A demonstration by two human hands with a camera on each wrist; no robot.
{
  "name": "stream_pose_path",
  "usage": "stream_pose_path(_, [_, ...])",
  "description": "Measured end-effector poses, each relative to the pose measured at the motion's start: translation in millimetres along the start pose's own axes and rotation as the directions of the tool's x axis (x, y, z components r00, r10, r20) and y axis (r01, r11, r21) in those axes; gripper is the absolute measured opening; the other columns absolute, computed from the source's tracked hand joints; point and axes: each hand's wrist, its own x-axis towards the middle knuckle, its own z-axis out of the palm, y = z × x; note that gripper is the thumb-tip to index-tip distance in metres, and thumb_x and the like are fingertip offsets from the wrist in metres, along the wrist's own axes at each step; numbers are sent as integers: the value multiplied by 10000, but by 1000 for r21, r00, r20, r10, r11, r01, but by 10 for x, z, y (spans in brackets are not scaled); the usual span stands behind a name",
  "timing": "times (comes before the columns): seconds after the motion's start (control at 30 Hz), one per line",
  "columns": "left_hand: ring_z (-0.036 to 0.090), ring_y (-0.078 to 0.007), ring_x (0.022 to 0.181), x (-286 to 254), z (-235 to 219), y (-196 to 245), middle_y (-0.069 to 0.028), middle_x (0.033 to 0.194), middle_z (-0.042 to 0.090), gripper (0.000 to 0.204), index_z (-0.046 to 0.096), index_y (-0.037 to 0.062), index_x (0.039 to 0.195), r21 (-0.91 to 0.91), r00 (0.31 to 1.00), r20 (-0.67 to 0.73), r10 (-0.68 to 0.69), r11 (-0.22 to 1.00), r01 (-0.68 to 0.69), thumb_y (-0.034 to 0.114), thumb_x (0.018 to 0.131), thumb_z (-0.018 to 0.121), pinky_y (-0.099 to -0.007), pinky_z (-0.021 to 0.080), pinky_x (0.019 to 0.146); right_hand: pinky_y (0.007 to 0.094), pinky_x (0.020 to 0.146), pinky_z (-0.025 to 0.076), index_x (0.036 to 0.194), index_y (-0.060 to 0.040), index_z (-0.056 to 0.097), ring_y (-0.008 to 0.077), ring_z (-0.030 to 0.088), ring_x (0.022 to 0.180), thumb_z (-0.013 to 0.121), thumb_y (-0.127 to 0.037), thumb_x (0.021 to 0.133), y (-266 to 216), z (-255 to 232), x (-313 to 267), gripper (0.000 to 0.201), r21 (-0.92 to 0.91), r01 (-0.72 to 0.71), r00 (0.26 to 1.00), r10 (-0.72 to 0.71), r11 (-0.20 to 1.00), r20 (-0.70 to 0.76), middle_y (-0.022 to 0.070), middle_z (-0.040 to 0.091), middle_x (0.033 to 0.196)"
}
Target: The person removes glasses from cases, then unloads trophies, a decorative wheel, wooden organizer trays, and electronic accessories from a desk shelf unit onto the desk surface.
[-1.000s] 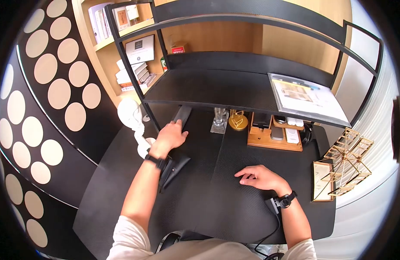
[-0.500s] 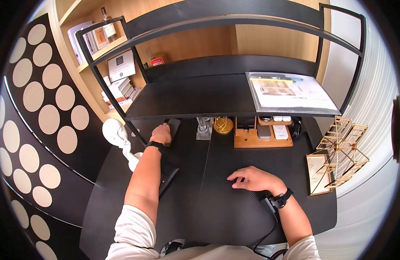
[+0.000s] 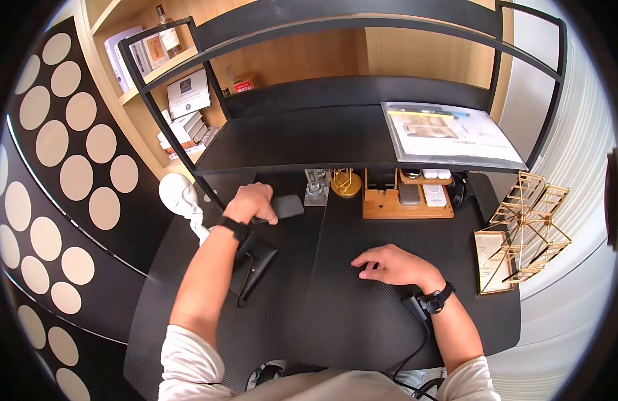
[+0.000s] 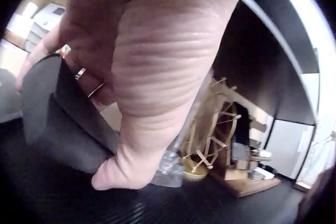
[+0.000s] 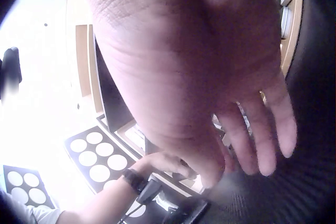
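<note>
My left hand (image 3: 253, 202) grips a dark grey, angular case (image 3: 287, 206) at the left back of the desk, below the shelf. Seen from the left wrist, the case (image 4: 63, 113) has flat folded faces; the thumb is at its near side and the fingers reach over its far side, partly hidden. A black pouch (image 3: 261, 267) with a snap button lies near the left wrist. Over the middle right of the desk, my right hand (image 3: 399, 265) is relaxed and holds nothing, its fingers loosely bent.
A white figurine (image 3: 178, 195) stands left of the left hand. Behind are a clear glass piece (image 3: 316, 190), a gold ornament (image 3: 346, 184) and a wooden organizer (image 3: 406, 210). A gold wheel-shaped stand (image 3: 523, 224) is at right. The black shelf (image 3: 295, 144) overhangs the desk's back and bears a document folder (image 3: 453, 137).
My left hand has reached the dark grey case and drawn it toward the front, turning it so that it points more to the right. The right hand has barely moved.
</note>
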Motion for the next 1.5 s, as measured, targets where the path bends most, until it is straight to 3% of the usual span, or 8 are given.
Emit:
stream_pose_path(0.2, [730, -354, 978, -1036, -64, 375, -184, 1024, 742, 551, 757, -7, 1128, -371, 759, -234, 607, 666, -647, 230, 656, 915, -421, 575, 870, 413, 1000, 578, 1477, -89, 592, 316, 680, 1220, 932, -245, 783, -380, 24, -2, 789, -324, 300, 769, -429, 897, -475, 132, 643, 1422])
stream_pose_path(0.33, [722, -277, 1042, -1372, 410, 682, -156, 1093, 736, 654, 723, -8, 1242, -645, 717, -419, 557, 373, -667, 181, 660, 956, -400, 569, 874, 453, 962, 570, 1472, -68, 586, 357, 700, 1122, 962, -304, 727, -407, -3, -83, 868, -246, 397, 821, -462, 884, -337, 162, 683, 1275])
stream_pose_path(0.4, [697, -214, 1094, -1457, 668, 754, -121, 1156, 719, 709, 658, 30, 1364, -750, 793, -360, 492, 353, -559, 116, 723, 948, -372, 586, 895, 458, 956, 564, 1477, -62, 580, 391, 695, 1096, 970, -306, 711, -444, -43, -128, 894, -159, 196, 958, -224, 968, -181, 166, 684, 1207])
stream_pose_path(0.6, [668, -235, 1201, -1417, 1261, 981, -80, 1329, 590, 771, 430, 129, 1575, -735, 963, -147, 226, -676, 46, -109, 916, 754, -413, 610, 1040, 447, 905, 577, 1460, -38, 595, 410, 711, 1038, 886, -388, 833, -258, 28, -47, 775, -215, 224, 933, -273, 950, -235, 211, 699, 1148])
stream_pose_path(0.8, [641, -213, 1268, -1489, 1304, 992, -73, 1471, 528, 882, 327, 168, 1653, -751, 926, -227, 300, -660, 30, -140, 924, 717, -415, 603, 1051, 438, 838, 594, 1305, -6, 708, 406, 762, 972, 626, -452, 1054, -262, -148, -116, 518, -115, -115, 975, 89, 987, -204, 257, 764, 1022])
stream_pose_path(1.0, [649, -183, 1214, -1511, 1312, 1011, -86, 1426, 556, 851, 362, 160, 1619, -813, 927, -272, 257, -577, -79, -158, 913, 715, -358, 594, 1024, 399, 785, 593, 1137, -55, 726, 324, 733, 883, 782, -136, 918, -317, -39, -52, 240, -385, -203, 669, -160, 900, -726, 106, 714, 983])
stream_pose_path(1.17, [659, -157, 1132, -1520, 1339, 1024, -86, 1280, 621, 726, 441, 97, 1507, -841, 947, -280, 158, -516, -162, -173, 896, 723, -340, 591, 978, 414, 796, 576, 1046, -42, 759, 311, 715, 927, 810, -166, 899, -576, -75, -187, 199, -153, 62, 967, -97, 986, -235, 110, 668, 1075])
stream_pose_path(1.5, [686, -165, 1151, -2000, 1079, 504, -107, 1219, 713, 626, 499, 45, 1292, -903, 907, -410, 94, -181, -390, -185, 804, 818, -316, 551, 994, 266, 648, 480, 973, -11, 716, 85, 566, 734, 860, -38, 852, -359, -175, -178, 189, -40, 263, 826, -246, 964, -506, 23, 629, 1138])
